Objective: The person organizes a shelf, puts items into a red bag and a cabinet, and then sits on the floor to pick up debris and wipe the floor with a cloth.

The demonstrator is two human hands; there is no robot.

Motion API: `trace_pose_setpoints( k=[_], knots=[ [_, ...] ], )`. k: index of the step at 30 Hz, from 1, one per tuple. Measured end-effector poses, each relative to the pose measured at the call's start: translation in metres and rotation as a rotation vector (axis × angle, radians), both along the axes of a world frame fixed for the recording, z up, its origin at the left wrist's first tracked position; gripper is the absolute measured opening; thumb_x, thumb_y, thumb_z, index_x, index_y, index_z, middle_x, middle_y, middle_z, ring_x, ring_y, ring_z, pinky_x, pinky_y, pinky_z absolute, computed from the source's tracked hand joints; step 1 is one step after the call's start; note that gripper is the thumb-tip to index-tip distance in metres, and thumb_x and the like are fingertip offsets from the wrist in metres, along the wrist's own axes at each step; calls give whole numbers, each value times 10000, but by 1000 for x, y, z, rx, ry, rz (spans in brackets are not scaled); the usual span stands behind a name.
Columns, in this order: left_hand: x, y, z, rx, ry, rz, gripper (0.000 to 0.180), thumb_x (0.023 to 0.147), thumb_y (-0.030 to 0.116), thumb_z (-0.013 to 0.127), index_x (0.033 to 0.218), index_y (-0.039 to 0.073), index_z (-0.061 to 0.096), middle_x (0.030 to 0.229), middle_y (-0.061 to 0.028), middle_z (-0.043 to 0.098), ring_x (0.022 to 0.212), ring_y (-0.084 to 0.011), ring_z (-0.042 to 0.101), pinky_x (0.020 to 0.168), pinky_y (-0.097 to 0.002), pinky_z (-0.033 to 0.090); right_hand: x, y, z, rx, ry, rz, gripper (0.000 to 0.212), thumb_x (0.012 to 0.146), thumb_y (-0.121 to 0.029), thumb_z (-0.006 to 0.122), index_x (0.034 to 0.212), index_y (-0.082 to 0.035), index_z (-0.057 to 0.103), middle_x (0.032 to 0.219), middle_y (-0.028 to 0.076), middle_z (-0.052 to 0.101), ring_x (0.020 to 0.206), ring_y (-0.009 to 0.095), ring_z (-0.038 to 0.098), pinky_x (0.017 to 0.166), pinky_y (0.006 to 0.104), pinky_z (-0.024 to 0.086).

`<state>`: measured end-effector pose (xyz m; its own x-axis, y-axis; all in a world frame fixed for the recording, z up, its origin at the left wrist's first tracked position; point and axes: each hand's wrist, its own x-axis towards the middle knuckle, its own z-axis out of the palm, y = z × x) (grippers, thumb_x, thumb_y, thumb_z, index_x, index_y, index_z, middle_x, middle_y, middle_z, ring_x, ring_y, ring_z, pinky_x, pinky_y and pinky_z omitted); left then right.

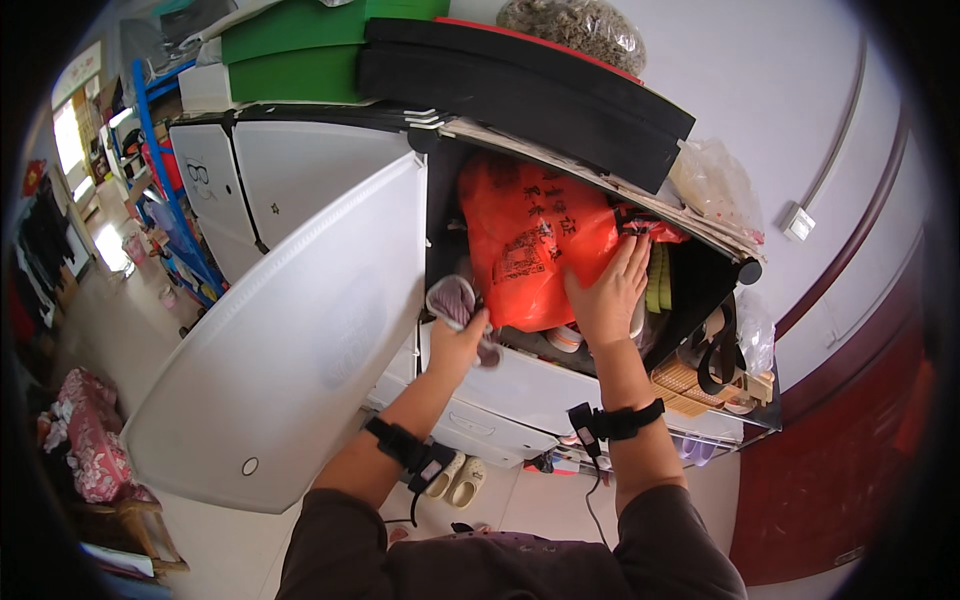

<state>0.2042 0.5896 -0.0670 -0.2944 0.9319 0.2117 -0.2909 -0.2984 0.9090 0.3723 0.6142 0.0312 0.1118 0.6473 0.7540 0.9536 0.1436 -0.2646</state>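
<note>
A bulging red plastic bag (535, 240) with dark print fills much of an open cabinet compartment (445, 210). My right hand (612, 285) lies against the bag's right side, fingers stretched out and flat. Just left of the bag's lower corner, my left hand (455, 345) is closed around a soft grey and mauve shoe-like item (452, 302); its exact kind is hard to make out. Below the bag, part of a shoe (565, 338) shows at the compartment's front edge. A yellow-green item (658, 280) stands to the right of my right hand.
The white cabinet door (290, 350) swings out wide on my left. Black boxes (520, 90) and green boxes (290, 60) are stacked on top. A wicker basket (685, 385) is at the right. Pale clogs (467, 485) stand on the floor below.
</note>
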Motion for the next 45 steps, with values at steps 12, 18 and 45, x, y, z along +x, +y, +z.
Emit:
trace_pose_setpoints(
  k=[12,18,45],
  knots=[
    [30,-16,-5,-376,-438,-611,359,703,300,664,915,64,497,793,-55,552,674,-131,531,562,-287,423,10,-13,58,-808,-14,-23,552,776,-518,392,934,-16,557,1033,199,513,974,371,452,815,427,360],
    [37,3,18,-466,-551,-396,401,702,321,661,938,47,488,816,-71,550,677,-168,543,589,-309,439,24,29,27,131,139,109,601,726,-291,597,1135,83,366,1165,309,358,1107,382,340,906,394,307],
    [10,-2,1,-259,-181,-164,297,703,185,649,905,12,518,653,-48,562,552,-125,533,487,-242,424,20,102,-11,-446,-227,73,722,766,-476,389,1286,-20,180,1259,212,313,1158,337,326,949,490,219]
  ],
)
